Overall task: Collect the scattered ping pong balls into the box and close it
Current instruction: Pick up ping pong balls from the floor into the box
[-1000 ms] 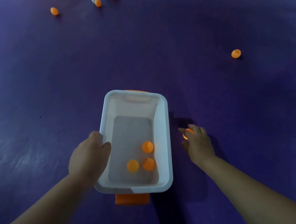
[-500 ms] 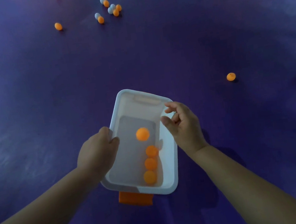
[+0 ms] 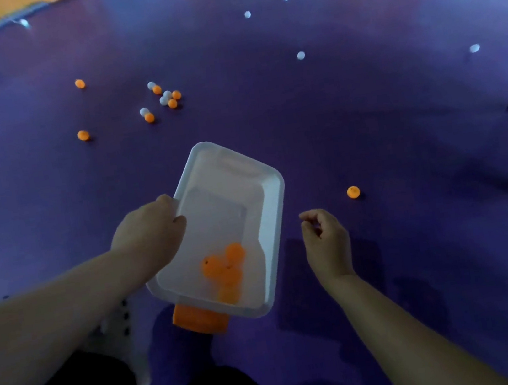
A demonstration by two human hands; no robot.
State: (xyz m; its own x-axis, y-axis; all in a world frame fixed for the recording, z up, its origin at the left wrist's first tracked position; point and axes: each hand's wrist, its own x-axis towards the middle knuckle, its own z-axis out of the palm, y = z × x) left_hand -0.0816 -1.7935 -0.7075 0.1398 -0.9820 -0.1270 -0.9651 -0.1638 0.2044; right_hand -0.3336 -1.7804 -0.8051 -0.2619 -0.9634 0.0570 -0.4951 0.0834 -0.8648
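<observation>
Left hand [image 3: 149,231] has its fingers curled over the left long rim of the box [image 3: 273,189], so that's a proper grip. Up and away from it, a cluster [image 3: 166,97] of orange and white balls sits on the purple floor [image 3: 384,126], well apart from everything close in. The box's long axis runs away from the person, leaning a bit right. A blurry clump [image 3: 224,267] of orange balls, maybe 4, is bunched at the near end, so my guess is it's tipped toward the person. An orange tab [image 3: 199,320] pokes out under that near end, and I can't see a lid.

Just right of the box, the right hand [image 3: 326,241] hangs with fingers loosely curled and nothing in them. Key bit: 1 orange ball [image 3: 353,192] lies near it, ahead and a little right of the fingertips, on the far side of the box from the left hand. So the right hand is clearly the nearer of the 2 for that grab, reaching forward-right. Further back and right, a few white balls [image 3: 300,55] are scattered, so there's loads left to collect.
</observation>
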